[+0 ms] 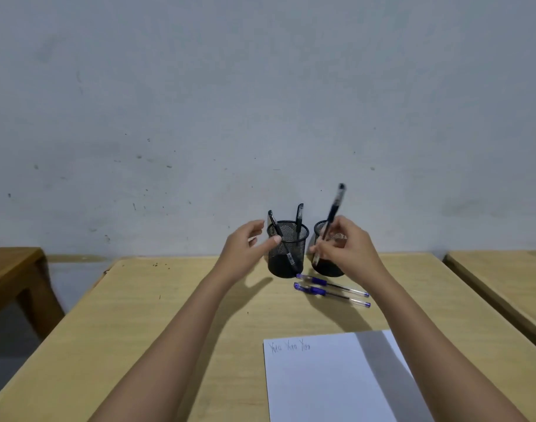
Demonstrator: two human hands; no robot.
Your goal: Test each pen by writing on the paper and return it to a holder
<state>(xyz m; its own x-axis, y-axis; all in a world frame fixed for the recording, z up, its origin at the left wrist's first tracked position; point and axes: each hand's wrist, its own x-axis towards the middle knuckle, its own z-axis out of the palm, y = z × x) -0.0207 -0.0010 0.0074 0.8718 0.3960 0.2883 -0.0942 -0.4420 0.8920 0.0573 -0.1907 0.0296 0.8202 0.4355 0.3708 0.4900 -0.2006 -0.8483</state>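
Two black mesh holders stand at the far edge of the desk: the left holder (288, 251) has two black pens in it, the right holder (327, 266) is partly hidden behind my right hand. My right hand (343, 248) pinches a black pen (333, 208) tilted upright in front of the right holder. My left hand (248, 245) hovers with spread fingers just left of the left holder, touching nothing I can make out. Two blue pens (330, 289) lie on the desk in front of the holders. The white paper (330, 379) lies near me with three scribbled words at its top.
The light wooden desk (169, 315) ends at a grey wall behind the holders. Another desk (504, 278) stands close on the right and a darker wooden table (11, 269) on the left.
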